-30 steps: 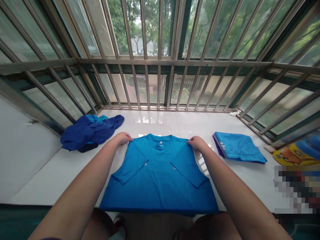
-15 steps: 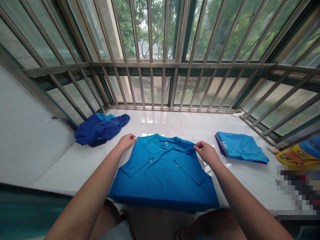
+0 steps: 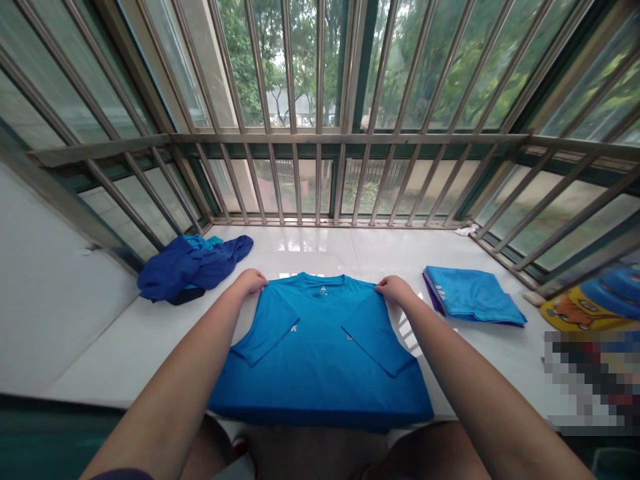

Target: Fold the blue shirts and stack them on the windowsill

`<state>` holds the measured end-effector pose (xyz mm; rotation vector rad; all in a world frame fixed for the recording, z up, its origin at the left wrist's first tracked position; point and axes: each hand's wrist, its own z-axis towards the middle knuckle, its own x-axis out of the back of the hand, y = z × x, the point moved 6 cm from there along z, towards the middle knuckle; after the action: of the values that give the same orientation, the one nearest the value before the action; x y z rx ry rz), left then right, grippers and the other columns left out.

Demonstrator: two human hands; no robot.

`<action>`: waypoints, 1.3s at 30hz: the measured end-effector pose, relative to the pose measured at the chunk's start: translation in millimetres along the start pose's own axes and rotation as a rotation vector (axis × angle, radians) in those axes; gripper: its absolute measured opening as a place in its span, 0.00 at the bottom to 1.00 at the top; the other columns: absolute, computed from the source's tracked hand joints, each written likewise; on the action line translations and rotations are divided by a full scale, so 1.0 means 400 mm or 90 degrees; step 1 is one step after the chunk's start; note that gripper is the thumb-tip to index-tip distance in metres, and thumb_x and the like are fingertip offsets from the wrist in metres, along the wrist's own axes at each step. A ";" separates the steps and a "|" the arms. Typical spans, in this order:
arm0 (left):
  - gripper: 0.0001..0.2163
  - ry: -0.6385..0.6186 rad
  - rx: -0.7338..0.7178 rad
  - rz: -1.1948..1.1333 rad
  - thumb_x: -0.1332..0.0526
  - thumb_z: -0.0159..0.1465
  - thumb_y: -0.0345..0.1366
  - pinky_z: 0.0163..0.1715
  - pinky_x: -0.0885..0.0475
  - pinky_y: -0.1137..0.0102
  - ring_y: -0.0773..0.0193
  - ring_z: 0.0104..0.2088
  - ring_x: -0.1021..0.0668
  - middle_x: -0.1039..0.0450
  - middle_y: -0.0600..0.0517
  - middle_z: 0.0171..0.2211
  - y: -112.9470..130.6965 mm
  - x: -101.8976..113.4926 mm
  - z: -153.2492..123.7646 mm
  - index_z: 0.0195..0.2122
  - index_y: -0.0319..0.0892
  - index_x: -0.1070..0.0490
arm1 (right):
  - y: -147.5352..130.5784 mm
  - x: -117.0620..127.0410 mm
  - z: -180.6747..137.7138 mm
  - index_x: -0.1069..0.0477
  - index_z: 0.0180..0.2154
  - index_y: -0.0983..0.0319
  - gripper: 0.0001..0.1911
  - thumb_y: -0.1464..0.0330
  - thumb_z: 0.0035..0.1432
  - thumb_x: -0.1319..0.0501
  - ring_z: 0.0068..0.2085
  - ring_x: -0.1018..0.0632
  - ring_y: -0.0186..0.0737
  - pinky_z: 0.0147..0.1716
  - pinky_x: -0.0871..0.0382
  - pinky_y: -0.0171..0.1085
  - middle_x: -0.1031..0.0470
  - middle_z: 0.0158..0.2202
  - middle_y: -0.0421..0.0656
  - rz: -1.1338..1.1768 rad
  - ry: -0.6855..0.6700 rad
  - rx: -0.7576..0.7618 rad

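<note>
A blue T-shirt [image 3: 320, 360] lies spread on the white sill, neckline toward the window, its sleeves lying inward over the front. Its lower end hangs over the near edge of the sill. My left hand [image 3: 251, 281] pinches the shirt's left shoulder corner. At the opposite shoulder, my right hand [image 3: 395, 291] grips the fabric between thumb and fingers. The cloth between both hands is drawn fairly straight, with a small pale logo below the collar.
A crumpled heap of dark blue clothing [image 3: 185, 267] lies at the left. Folded blue and purple garments [image 3: 475, 295] sit at the right, near a yellow and blue cartoon-patterned item [image 3: 595, 300]. Metal window bars [image 3: 320, 138] enclose the white sill [image 3: 310, 250].
The shirt's shoulder line and front have been pulled smoother, and the creases near the collar are gone. Both hands keep hold of the shoulders. The view has shifted slightly.
</note>
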<state>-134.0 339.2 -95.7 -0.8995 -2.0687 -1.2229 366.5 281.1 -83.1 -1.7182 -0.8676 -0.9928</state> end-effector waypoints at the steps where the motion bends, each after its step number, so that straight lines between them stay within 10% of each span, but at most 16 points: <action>1: 0.16 0.004 0.009 -0.022 0.26 0.55 0.48 0.21 0.36 0.71 0.64 0.20 0.27 0.24 0.52 0.21 -0.009 0.001 -0.004 0.26 0.43 0.26 | -0.005 -0.001 0.007 0.16 0.32 0.61 0.05 0.67 0.57 0.28 0.36 0.17 0.44 0.35 0.32 0.35 0.16 0.31 0.46 0.006 0.008 0.002; 10: 0.25 0.093 -0.059 -0.250 0.30 0.60 0.60 0.29 0.27 0.72 0.59 0.34 0.14 0.14 0.42 0.41 -0.046 0.042 -0.132 0.41 0.44 0.29 | -0.056 0.038 -0.097 0.21 0.45 0.59 0.09 0.63 0.68 0.37 0.38 0.16 0.40 0.40 0.28 0.34 0.14 0.37 0.42 0.114 0.080 0.082; 15: 0.27 0.038 -0.182 -0.362 0.29 0.55 0.63 0.41 0.20 0.62 0.49 0.43 0.12 0.13 0.44 0.40 -0.194 0.023 -0.321 0.40 0.45 0.28 | 0.065 0.013 -0.341 0.21 0.44 0.54 0.16 0.52 0.69 0.40 0.39 0.16 0.48 0.41 0.23 0.41 0.14 0.40 0.45 0.144 0.153 0.250; 21: 0.15 0.086 -0.198 -0.168 0.32 0.56 0.57 0.59 0.22 0.52 0.43 0.50 0.15 0.13 0.51 0.44 -0.345 -0.055 -0.481 0.35 0.55 0.17 | 0.224 -0.114 -0.513 0.17 0.43 0.49 0.16 0.54 0.70 0.43 0.51 0.15 0.54 0.52 0.20 0.51 0.14 0.50 0.47 0.072 0.132 0.342; 29: 0.19 0.165 -0.182 -0.046 0.41 0.65 0.56 0.51 0.21 0.60 0.49 0.46 0.15 0.13 0.51 0.42 -0.298 -0.052 -0.476 0.40 0.52 0.17 | 0.147 -0.077 -0.528 0.18 0.42 0.54 0.16 0.58 0.71 0.44 0.50 0.16 0.54 0.55 0.24 0.52 0.15 0.47 0.50 -0.025 0.101 0.363; 39: 0.17 0.157 -0.158 -0.053 0.34 0.63 0.41 0.38 0.26 0.68 0.57 0.36 0.16 0.17 0.52 0.36 -0.182 -0.067 -0.360 0.52 0.45 0.24 | 0.038 -0.064 -0.415 0.25 0.53 0.60 0.13 0.64 0.70 0.40 0.43 0.15 0.47 0.41 0.28 0.38 0.15 0.44 0.46 0.014 0.073 0.109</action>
<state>-155.4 177.0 -92.4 -0.7329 -1.8008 -1.5771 330.0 116.6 -73.0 -1.5091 -0.8324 -0.9648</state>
